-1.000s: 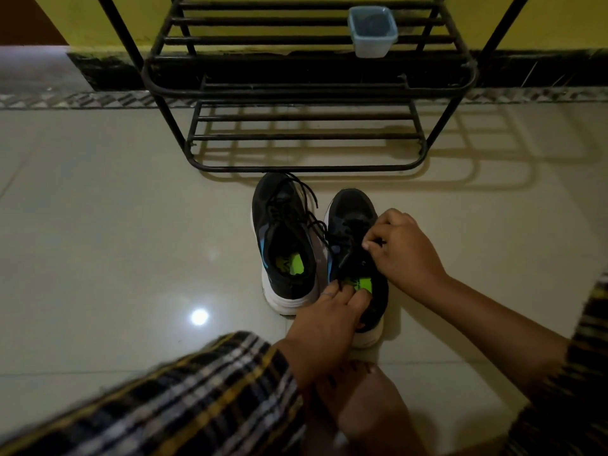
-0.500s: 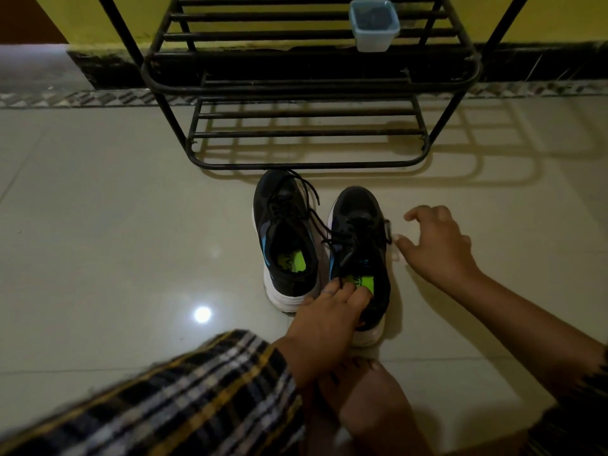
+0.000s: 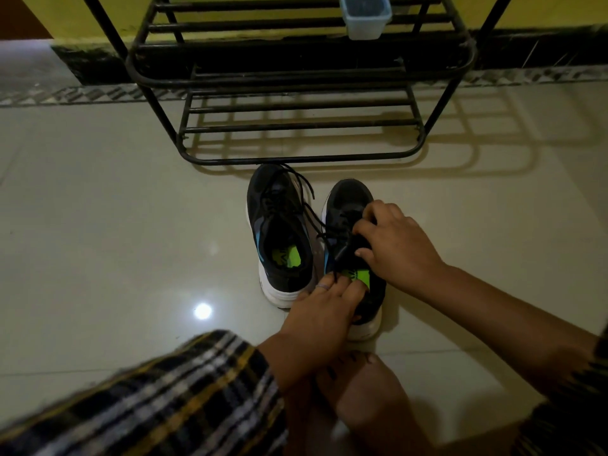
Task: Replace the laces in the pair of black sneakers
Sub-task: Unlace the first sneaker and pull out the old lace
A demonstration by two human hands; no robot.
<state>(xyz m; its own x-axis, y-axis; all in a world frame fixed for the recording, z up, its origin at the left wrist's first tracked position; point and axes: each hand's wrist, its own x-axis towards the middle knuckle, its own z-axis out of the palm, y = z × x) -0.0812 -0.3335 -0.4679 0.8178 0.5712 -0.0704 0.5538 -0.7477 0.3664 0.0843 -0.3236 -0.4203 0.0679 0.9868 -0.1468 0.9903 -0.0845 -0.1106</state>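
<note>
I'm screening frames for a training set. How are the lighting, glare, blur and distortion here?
Head view: dim, warm light; a round glare spot on the glossy pale floor tiles; the black metal shoe rack casts barred shadows rightward; wide-angle bending bows the rack's rails; the checked sleeve is motion-blurred, while the black sneakers stay fairly sharp.

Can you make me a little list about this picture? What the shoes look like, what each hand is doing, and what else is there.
shoes: two black fabric sneakers with white soles, left sneaker and right sneaker, side by side on the pale tiled floor
laces: black laces, loose
left hand: holds the right sneaker's heel opening
right hand: pinches the right sneaker's laces
behind: black metal shoe rack holding a small pale blue plastic tub
</note>
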